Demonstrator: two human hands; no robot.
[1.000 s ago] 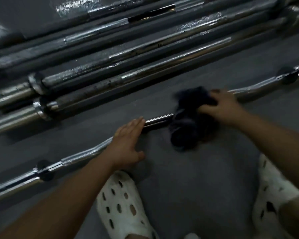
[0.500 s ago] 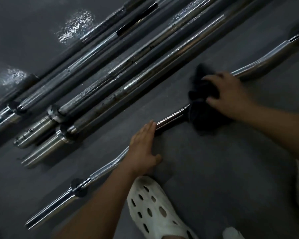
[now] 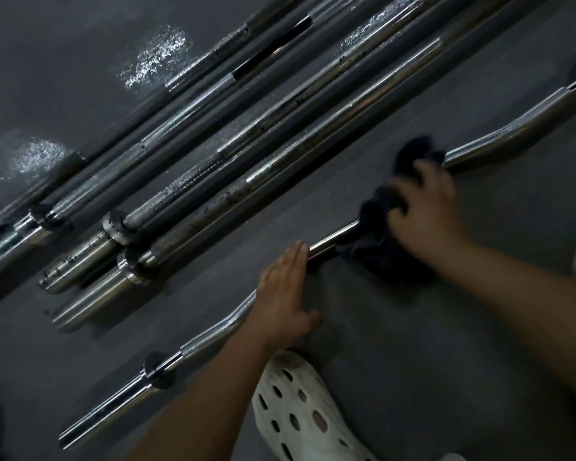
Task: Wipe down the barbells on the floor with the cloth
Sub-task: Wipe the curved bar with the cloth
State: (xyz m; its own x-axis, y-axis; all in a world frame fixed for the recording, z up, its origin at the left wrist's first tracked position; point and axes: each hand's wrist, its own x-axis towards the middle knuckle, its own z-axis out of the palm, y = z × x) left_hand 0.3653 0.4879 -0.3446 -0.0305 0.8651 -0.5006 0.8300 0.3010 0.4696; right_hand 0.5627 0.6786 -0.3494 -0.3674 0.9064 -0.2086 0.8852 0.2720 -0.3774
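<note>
Head view of a wipe in progress on the curl bar (image 3: 213, 329), the nearest of the barbells to the person. The left hand (image 3: 286, 294) lies flat on the bar's middle stretch, fingers straight and pressed together, thumb spread toward the near side of the bar, apparently steadying it. The right hand (image 3: 426, 211) (blurred) curls its fingers round the dark cloth (image 3: 376, 207), which is bunched over the bar just beside the left fingertips, toward the bar's right bend. On the far side of the curl bar lie the straight barbells (image 3: 280, 161), side by side; the closest shows dark speckling. The cloth sits about mid-length on this bar, so the task seems partly done at most: the bar's ends and the straight bars probably remain, though the pictures cannot confirm which surfaces are already clean.
</note>
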